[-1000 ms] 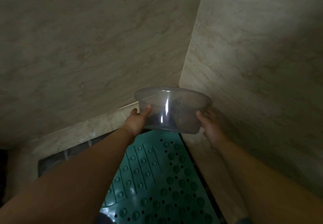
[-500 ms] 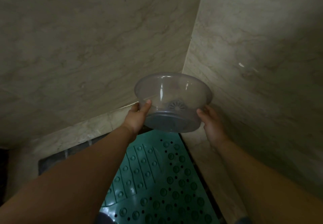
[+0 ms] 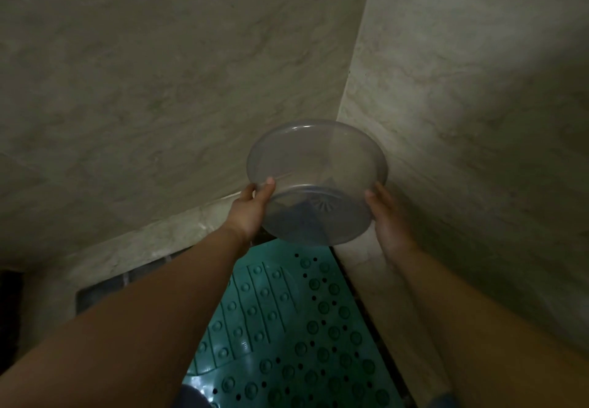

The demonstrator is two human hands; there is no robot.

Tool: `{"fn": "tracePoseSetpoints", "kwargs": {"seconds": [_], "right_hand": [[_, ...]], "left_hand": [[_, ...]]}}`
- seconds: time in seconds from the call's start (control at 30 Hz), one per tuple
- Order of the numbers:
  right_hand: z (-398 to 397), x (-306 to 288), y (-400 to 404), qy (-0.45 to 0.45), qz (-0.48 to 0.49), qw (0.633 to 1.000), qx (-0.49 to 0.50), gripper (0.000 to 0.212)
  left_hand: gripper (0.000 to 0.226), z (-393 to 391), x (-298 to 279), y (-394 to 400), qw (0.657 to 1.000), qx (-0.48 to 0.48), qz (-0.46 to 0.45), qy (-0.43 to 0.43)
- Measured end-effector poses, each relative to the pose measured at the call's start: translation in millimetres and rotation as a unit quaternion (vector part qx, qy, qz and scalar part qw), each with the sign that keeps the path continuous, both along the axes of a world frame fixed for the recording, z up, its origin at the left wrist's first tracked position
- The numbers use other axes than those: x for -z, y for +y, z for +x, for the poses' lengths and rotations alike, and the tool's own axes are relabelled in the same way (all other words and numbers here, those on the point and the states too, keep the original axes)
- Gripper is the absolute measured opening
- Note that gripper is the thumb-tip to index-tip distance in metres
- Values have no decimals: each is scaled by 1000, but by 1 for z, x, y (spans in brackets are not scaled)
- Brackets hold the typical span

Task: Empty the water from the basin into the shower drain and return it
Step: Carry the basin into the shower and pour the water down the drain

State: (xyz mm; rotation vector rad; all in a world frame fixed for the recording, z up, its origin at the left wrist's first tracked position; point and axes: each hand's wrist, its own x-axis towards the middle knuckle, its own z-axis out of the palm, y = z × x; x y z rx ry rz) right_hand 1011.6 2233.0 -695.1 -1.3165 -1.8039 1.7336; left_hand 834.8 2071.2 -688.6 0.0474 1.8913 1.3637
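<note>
Tilted further than a moment ago, the clear basin (image 3: 317, 181) now turns its mouth away toward the wall corner, its round base facing the camera. From the head view, the left hand (image 3: 251, 211) grips the basin's left side, thumb on its wall, and the right hand (image 3: 387, 216) clasps the right side. Held in the air above the green shower mat (image 3: 287, 328), the basin sits before the marble walls (image 3: 159, 73).
</note>
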Motion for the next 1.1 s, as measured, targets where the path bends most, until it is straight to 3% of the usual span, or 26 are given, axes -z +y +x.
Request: {"fn": "tracePoseSetpoints", "kwargs": {"seconds": [0.5, 1.1], "right_hand": [[1, 1, 4, -9, 24, 999, 33, 56], [-1, 8, 4, -30, 34, 999, 26, 54]], "left_hand": [[75, -6, 4, -5, 1000, 9, 6, -12], [66, -2, 11, -3, 996, 3, -6, -92]]}}
